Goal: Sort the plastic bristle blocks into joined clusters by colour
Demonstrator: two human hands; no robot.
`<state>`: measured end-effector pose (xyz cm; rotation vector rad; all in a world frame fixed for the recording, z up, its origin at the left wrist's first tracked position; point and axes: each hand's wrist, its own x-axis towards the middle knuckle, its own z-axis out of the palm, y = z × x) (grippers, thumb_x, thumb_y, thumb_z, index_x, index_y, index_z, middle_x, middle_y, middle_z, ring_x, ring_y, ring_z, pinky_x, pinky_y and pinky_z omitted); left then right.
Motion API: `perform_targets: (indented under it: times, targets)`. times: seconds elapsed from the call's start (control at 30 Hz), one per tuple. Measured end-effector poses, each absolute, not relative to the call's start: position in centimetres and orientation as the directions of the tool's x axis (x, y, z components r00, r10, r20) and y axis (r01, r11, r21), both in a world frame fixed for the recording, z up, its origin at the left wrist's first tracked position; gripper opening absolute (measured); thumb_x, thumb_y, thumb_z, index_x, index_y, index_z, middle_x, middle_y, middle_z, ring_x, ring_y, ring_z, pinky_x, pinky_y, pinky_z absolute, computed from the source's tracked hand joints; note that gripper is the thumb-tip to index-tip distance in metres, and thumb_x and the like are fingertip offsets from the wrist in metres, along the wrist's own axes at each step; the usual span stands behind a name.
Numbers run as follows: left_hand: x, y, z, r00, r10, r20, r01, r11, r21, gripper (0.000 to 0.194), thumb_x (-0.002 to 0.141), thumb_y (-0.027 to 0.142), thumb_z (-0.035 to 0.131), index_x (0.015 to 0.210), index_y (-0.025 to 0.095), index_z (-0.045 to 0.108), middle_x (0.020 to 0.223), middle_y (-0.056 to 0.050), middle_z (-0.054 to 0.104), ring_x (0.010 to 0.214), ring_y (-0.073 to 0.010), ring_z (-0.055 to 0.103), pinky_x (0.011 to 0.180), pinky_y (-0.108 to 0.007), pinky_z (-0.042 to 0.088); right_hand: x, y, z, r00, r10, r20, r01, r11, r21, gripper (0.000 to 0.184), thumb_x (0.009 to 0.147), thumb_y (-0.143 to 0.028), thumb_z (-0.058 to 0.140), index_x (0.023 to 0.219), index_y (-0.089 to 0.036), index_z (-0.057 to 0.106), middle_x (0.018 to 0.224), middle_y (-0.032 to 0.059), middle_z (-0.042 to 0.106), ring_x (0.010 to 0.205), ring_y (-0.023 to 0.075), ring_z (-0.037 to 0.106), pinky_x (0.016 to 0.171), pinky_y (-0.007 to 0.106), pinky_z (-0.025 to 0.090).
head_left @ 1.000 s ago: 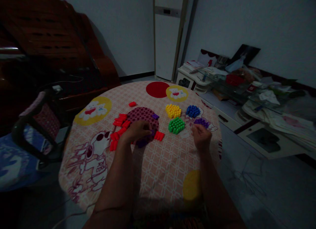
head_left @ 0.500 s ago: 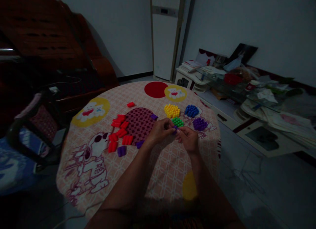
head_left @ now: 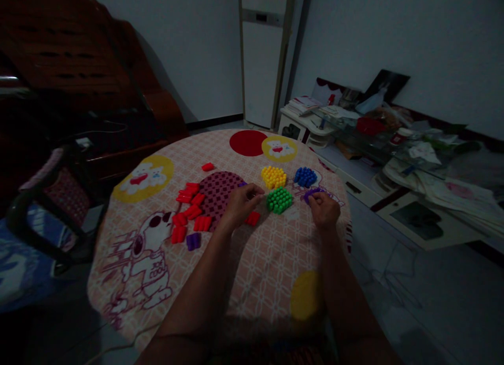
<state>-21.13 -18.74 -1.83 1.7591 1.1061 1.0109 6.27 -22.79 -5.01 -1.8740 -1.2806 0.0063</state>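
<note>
My right hand [head_left: 325, 210] is closed in a pinch at the near side of the purple bead cluster [head_left: 313, 193]. A small purple piece seems to be at its fingertips, hard to tell from the cluster. My left hand [head_left: 242, 205] hovers over the right side of the dark checkered circle, thumb and fingers curved and apart, holding nothing visible. Just right of that hand lies a green bead cluster [head_left: 279, 200], and a red piece [head_left: 252, 218] shows below its fingers. A purple piece [head_left: 242, 185] is partly hidden behind the hand.
Yellow [head_left: 274, 177] and blue [head_left: 305, 177] bead clusters sit farther back. Several red pieces [head_left: 193, 212] and a purple block [head_left: 193, 241] lie on the left of the round table [head_left: 236, 302]. A chair [head_left: 59, 207] stands at left, a cluttered cabinet [head_left: 354, 176] at right.
My hands have moved apart from a small purple piece held between them. The right went right to the purple cluster, the left slightly left, uncovering the green cluster and a red piece.
</note>
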Motion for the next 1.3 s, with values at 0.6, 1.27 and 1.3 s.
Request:
perform_targets:
  times: [0.6, 1.27, 1.3]
  targets:
    - [-23.4, -15.2, -4.0, 0.017, 0.957, 0.291, 0.686, -0.223, 0.692, 0.037, 0.087, 0.021, 0.054, 0.119, 0.013, 0.069, 0.122, -0.016, 0.072, 0.111, -0.0281, 0.066, 0.103, -0.043, 0.048, 5.7, -22.5, -7.0, 0.478, 0.711, 0.516, 0.845, -0.213, -0.490, 0.026, 0.086, -0.044, 0.064, 0.093, -0.021, 0.077, 0.075, 0.0067, 0.073, 0.066, 0.0202, 0.061, 0.062, 0.029, 0.037]
    - [-19.3, -19.3, -3.2, 0.366, 0.905, 0.217, 0.447, -0.375, 0.812, 0.046, 0.072, 0.011, 0.068, 0.117, 0.020, 0.067, 0.111, -0.007, 0.073, 0.091, -0.0209, 0.068, 0.084, -0.034, 0.054, 0.6, -25.2, -5.1, 0.103, 0.960, 0.261, 0.396, 0.201, -0.896, 0.035, 0.082, -0.046, 0.066, 0.100, -0.018, 0.078, 0.064, -0.0012, 0.064, 0.057, 0.0142, 0.056, 0.056, 0.025, 0.043]
    - [-18.7, -19.9, -3.2, 0.408, 0.888, 0.211, 0.418, -0.387, 0.822, 0.049, 0.072, 0.011, 0.068, 0.120, 0.020, 0.066, 0.109, -0.006, 0.073, 0.089, -0.0199, 0.068, 0.081, -0.032, 0.054, 0.5, -25.3, -5.1, 0.092, 0.969, 0.229, 0.341, 0.186, -0.922, 0.037, 0.082, -0.047, 0.067, 0.103, -0.018, 0.077, 0.064, -0.0014, 0.064, 0.057, 0.0139, 0.055, 0.055, 0.025, 0.043]
